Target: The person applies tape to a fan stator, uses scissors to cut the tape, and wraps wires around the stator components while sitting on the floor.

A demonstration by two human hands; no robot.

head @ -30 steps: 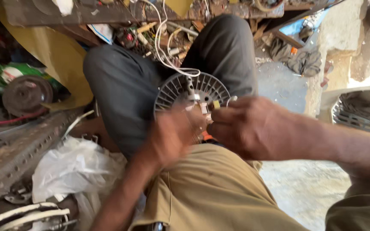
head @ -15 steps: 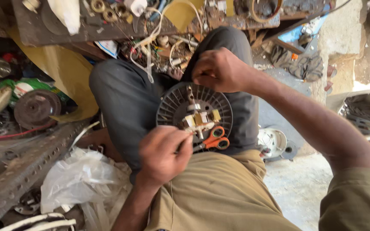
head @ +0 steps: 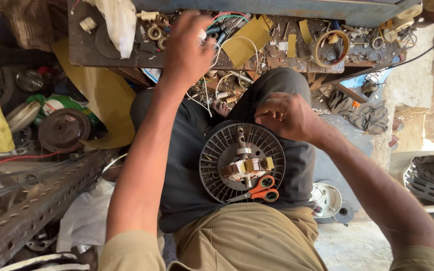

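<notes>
A round dark-grey fan grille [head: 216, 150] with a motor core [head: 243, 165] at its centre lies on my lap. Orange-handled scissors [head: 263, 189] rest on its lower right part. My right hand [head: 287, 116] sits at the grille's upper right rim, its fingers pinched together against the edge. My left hand [head: 187, 47] is stretched far forward onto the workbench [head: 84, 50]. Its curled fingers are among loose wires [head: 227, 22] and small parts there. The back of the hand hides what, if anything, it grips.
The bench holds metal rings [head: 154, 32], a tape roll [head: 331, 47], a white rag [head: 119, 22] and yellow card pieces [head: 244, 45]. A perforated steel angle bar [head: 41, 200], a rusty pulley [head: 64, 129] and a white plastic bag [head: 86, 221] lie left. Another fan guard [head: 430, 185] stands right.
My left hand has left the motor and reached up to the bench. My right hand has come down from above the grille to its upper right rim.
</notes>
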